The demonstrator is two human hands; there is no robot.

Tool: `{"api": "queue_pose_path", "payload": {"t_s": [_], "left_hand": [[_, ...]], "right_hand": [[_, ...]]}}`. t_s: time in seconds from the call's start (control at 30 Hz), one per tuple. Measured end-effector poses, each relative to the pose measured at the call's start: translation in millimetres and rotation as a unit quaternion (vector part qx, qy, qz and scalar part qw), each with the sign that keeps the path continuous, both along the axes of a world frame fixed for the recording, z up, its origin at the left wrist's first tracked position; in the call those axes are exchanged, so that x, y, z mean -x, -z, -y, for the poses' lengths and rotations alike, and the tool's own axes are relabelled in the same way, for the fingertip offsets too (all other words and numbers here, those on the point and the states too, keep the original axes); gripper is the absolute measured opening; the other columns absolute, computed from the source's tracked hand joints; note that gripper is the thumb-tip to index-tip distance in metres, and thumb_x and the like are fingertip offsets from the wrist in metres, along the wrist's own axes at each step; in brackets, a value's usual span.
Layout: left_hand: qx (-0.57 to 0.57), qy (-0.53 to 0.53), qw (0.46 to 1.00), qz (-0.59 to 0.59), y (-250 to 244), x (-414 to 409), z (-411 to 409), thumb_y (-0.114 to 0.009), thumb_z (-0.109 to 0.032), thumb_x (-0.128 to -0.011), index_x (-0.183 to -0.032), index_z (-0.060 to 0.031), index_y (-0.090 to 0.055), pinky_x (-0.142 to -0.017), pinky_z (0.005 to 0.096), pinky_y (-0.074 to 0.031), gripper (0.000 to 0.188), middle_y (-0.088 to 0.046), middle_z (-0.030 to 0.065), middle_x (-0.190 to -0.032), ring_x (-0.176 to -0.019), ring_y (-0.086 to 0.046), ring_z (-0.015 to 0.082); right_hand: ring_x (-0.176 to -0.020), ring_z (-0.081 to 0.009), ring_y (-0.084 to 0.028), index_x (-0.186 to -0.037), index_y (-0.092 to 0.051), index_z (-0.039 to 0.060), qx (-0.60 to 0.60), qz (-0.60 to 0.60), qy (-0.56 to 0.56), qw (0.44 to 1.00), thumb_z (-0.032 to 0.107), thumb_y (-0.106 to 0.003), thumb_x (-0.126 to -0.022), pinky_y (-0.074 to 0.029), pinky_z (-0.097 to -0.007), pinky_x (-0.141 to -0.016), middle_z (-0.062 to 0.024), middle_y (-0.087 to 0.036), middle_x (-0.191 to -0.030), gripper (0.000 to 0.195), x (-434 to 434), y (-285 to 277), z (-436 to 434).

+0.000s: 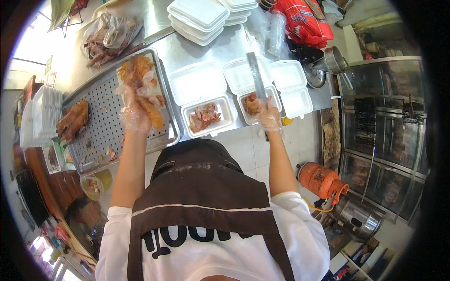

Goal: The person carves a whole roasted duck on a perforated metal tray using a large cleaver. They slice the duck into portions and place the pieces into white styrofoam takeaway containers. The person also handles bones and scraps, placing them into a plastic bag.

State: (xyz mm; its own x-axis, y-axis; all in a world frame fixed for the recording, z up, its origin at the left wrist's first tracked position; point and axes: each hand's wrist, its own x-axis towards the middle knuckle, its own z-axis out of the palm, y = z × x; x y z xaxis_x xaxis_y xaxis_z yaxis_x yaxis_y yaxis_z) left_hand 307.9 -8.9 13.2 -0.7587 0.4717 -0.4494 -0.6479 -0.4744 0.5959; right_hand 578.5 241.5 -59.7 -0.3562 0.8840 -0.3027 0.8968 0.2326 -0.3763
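Note:
My left hand (134, 114), in a clear plastic glove, grips a piece of browned roast poultry (151, 110) over a white board (161, 82) in the perforated metal tray (174, 119). More browned poultry lies beyond the fingers. My right hand (270, 116), gloved too, holds a cleaver-like knife (256, 72), its blade pointing away from me. That hand is over the front of an open foam box (244, 114) with browned meat pieces (250, 104). Left of it, another open foam box (186, 123) holds chopped meat and bones (205, 117). A third open foam box (297, 102) shows no food.
Roast poultry (73, 121) lies at the tray's left end. Behind are a bag of meat pieces (105, 38), stacked foam boxes (198, 17) and red plastic bags (304, 24). Metal pans (316, 75) stand at the right. An orange gas cylinder (318, 179) is on the floor.

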Motion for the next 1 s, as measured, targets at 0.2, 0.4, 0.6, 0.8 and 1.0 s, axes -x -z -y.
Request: {"api": "queue_pose_path", "payload": {"t_s": [0.2,0.4,0.6,0.8,1.0], "left_hand": [[-0.064,0.093,0.993,-0.035,-13,-22,-6,-0.044,-0.032,-0.090,-0.114,-0.0042,-0.046,-0.071,0.0311,-0.047,0.036,-0.055,0.0085,-0.100,-0.081,-0.054,0.0174],[-0.115,0.122,0.985,0.034,-12,-34,-10,-0.048,-0.029,-0.088,-0.113,-0.0025,-0.047,-0.088,0.0389,-0.045,0.036,-0.056,0.0096,-0.102,-0.093,-0.056,0.0214],[-0.135,0.143,0.980,0.019,-14,-41,-17,-0.044,-0.028,-0.090,-0.117,0.0001,-0.045,-0.094,0.0436,-0.041,0.039,-0.054,0.0152,-0.109,-0.101,-0.053,0.0303],[-0.101,0.105,0.985,0.095,-9,-46,-12,-0.049,-0.029,-0.089,-0.107,0.0001,-0.049,-0.091,0.0411,-0.044,0.034,-0.056,0.0178,-0.104,-0.099,-0.055,0.0283],[-0.039,0.006,0.999,-0.023,-1,-24,-4,-0.057,-0.032,-0.084,-0.093,-0.0046,-0.053,-0.074,0.0335,-0.048,0.029,-0.058,0.0082,-0.083,-0.077,-0.057,0.0201]], "right_hand": [[-0.083,-0.0390,-0.057,-0.091,-0.056,-0.0006,-0.134,0.065,0.081,0.986,0.055,-0.060,-0.071,-0.046,-0.0438,-0.073,-0.0228,-0.060,-0.085,0.059,11,-25,-14],[-0.060,-0.0226,-0.056,-0.078,-0.058,0.0053,-0.051,-0.344,-0.050,0.936,0.043,-0.050,-0.086,-0.045,-0.0387,-0.054,-0.0091,-0.057,-0.066,0.039,26,-14,32],[-0.061,-0.0275,-0.057,-0.096,-0.058,0.0049,0.145,-0.203,-0.330,0.911,0.038,-0.047,-0.087,-0.044,-0.0400,-0.060,-0.0152,-0.057,-0.065,0.036,119,-95,124],[-0.066,-0.0271,-0.060,-0.107,-0.058,0.0059,0.150,-0.232,-0.391,0.878,0.042,-0.058,-0.080,-0.046,-0.0347,-0.063,-0.0163,-0.061,-0.072,0.045,99,-77,118],[-0.063,-0.0167,-0.062,-0.089,-0.064,0.0048,0.186,-0.310,-0.319,0.876,0.040,-0.066,-0.075,-0.049,-0.0290,-0.055,-0.0107,-0.065,-0.075,0.038,132,-132,127]]}}
